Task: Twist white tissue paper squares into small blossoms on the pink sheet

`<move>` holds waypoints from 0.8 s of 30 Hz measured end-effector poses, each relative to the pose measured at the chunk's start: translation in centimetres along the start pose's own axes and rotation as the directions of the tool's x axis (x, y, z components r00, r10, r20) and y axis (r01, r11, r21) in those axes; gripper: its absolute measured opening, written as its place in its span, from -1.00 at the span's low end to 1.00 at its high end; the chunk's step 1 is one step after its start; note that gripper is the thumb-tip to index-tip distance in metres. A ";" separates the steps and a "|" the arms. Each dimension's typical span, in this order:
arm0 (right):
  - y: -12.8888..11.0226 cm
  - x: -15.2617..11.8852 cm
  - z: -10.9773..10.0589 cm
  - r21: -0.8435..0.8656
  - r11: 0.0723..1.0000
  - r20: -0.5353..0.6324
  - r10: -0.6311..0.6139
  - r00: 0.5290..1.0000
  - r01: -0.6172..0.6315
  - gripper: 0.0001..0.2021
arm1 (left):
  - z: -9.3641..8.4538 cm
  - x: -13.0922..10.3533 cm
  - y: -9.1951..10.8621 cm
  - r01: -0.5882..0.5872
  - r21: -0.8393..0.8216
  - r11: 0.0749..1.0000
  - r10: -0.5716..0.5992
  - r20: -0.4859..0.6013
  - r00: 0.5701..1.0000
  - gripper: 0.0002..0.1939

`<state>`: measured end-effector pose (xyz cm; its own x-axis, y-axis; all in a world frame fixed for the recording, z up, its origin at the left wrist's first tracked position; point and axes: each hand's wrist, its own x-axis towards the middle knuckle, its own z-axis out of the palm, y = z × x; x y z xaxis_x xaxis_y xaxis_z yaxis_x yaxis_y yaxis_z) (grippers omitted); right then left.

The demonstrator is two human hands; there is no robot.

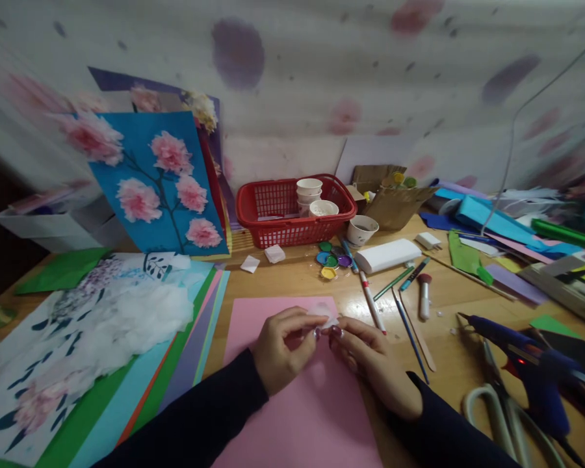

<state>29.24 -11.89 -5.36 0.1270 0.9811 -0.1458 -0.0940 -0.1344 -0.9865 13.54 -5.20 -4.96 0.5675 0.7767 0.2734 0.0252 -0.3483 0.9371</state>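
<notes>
Both hands meet above a pink sheet of paper [292,422] on the wooden table. Between the fingertips is a small piece of thin white tissue paper [327,320], partly hidden by the fingers. My left hand [285,348] pinches it from the left with thumb and forefinger. From the right, my right hand [377,364] pinches the same piece, its thumb close to the left thumb. Beyond the hands lie a small stack of white tissue squares [274,253] and a single white square [249,264].
A red basket [297,231] with paper cups stands at the back. Paint pots [328,273], a marker [372,302] and a brush [424,296] lie right of centre. Scissors [504,406] and a blue glue gun [531,370] are at right. A blue flower picture [146,175] leans at left.
</notes>
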 end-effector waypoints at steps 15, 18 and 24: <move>-0.1 -0.1 0.5 0.013 0.999 -0.046 0.031 0.998 -0.031 -0.70 | 0.1 0.0 0.1 0.021 0.009 1.000 -0.021 0.042 0.999 -0.65; -0.3 -0.1 0.5 0.035 0.999 -0.050 0.041 0.998 -0.040 -0.69 | 0.2 0.1 0.2 0.048 -0.002 0.999 -0.048 0.050 0.998 -0.68; 0.0 0.0 0.4 0.106 0.994 -0.056 0.045 0.997 -0.039 -0.73 | 0.4 0.2 -0.1 0.060 -0.056 0.997 -0.056 0.065 0.996 -0.72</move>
<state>28.89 -11.85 -5.30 0.1775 0.9648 -0.1940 -0.2028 -0.1570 -0.9666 13.98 -5.26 -5.07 0.6174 0.7592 0.2057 0.0132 -0.2715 0.9623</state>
